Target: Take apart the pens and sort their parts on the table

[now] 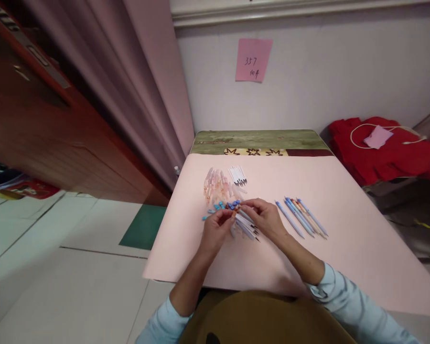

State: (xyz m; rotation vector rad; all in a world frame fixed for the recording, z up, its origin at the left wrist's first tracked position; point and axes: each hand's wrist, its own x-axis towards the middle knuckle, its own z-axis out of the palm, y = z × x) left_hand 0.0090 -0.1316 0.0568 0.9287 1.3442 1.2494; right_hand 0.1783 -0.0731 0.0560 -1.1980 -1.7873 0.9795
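Left hand point(217, 228) and right hand point(267, 220) close together above the worktop point(179, 248), each pinched narrow, thumb against fingertips, on a small brown part point(234, 212). Exact shape hidden by the fingers; impossible to tell how much within each hand.

Handling, by judgement: very light, stiff, smooth enough to slip or roll. Best hold: fingertips around the middle, with light pressure only; sideways bending probably risky for so slender a piece.

Just beside the fingertips, towards the near edge: white rods point(246, 224), dark-ended, loosely bundled, slanting down to the right. At the fingertips: blue caps point(233, 205), with turquoise caps point(218, 206) further left.

Beyond the hands: pink barrels point(215, 184) in a pile; near the pile, to the right, white refills point(238, 176) laid side by side, dark ends nearer the hands. To the right of the right hand, apart from it: blue and tan pens point(297, 215), roughly parallel, lying flat, tips towards the near edge.

Past the worktop: pink note point(253, 59) on the wall point(308, 81); red cloth point(387, 157) at far right.
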